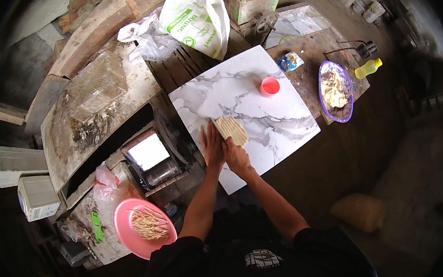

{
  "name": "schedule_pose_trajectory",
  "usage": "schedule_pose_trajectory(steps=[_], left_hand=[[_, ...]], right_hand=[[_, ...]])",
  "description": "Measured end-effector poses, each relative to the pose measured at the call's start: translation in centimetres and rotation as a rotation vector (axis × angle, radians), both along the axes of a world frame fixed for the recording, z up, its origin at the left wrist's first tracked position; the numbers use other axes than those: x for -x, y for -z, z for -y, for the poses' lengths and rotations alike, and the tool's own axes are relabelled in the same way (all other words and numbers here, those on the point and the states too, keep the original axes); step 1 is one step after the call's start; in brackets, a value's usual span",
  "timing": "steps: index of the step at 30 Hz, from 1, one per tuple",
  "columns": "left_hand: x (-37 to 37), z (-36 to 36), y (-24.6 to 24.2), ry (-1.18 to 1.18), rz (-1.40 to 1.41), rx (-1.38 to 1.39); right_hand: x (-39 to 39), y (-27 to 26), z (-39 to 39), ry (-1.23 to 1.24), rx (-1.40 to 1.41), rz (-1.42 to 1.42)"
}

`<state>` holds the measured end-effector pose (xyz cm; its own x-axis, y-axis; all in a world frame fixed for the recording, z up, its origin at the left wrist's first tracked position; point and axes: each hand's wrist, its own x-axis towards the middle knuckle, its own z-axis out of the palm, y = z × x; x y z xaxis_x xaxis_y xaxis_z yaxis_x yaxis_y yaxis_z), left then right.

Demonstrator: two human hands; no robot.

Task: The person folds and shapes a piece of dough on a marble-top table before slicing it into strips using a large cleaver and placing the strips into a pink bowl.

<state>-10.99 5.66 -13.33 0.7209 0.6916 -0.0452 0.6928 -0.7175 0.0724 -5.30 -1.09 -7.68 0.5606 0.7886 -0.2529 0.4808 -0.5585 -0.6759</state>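
A flat piece of pale dough (233,131), scored into narrow parallel strips, lies on a white marble-patterned slab (283,133). Along its left edge my left hand (212,146) rests flat, fingers pointing away from me and thumb a little apart. Just right of it, my right hand (237,158) is curled at the near end of the dough, index finger stretched forward. A thin dark edge shows between the left fingertips and the dough, perhaps a blade; the right palm is hidden, so its grip is unclear. Farther back on the slab stands a pink plastic cup (269,87).
Dough fills a purple-rimmed basin (353,100) at right, near a yellow bottle (368,69) and a blue-and-white packet (290,61). At lower left, a pink basin (125,228) holds dough strips. A roller machine (164,174) adjoins the slab; a white-green sack (197,27) stands behind.
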Motion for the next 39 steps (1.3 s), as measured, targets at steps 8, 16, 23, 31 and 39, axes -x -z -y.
schedule_pose_trajectory(steps=[8, 16, 23, 31, 39], left_hand=[[0.0, -0.8, 0.4, 0.011, 0.134, -0.046], [-0.3, -0.9, -0.1, -0.054, 0.307, 0.032], [0.3, -1.6, 0.1, -0.045, 0.321, -0.019], [0.3, -2.1, 0.5, -0.065, 0.333, -0.039], [-0.2, -1.4, -0.1, -0.088, 0.299, 0.062]], right_hand=[[0.5, -0.1, 1.6, -0.017, -0.025, 0.061], [0.9, -0.3, 3.4, -0.002, -0.004, 0.072], [1.8, -0.8, 5.9, -0.010, 0.042, 0.012], [2.0, -1.7, 8.9, 0.006, 0.096, -0.069], [1.5, -2.3, 6.2, 0.078, -0.066, -0.050]])
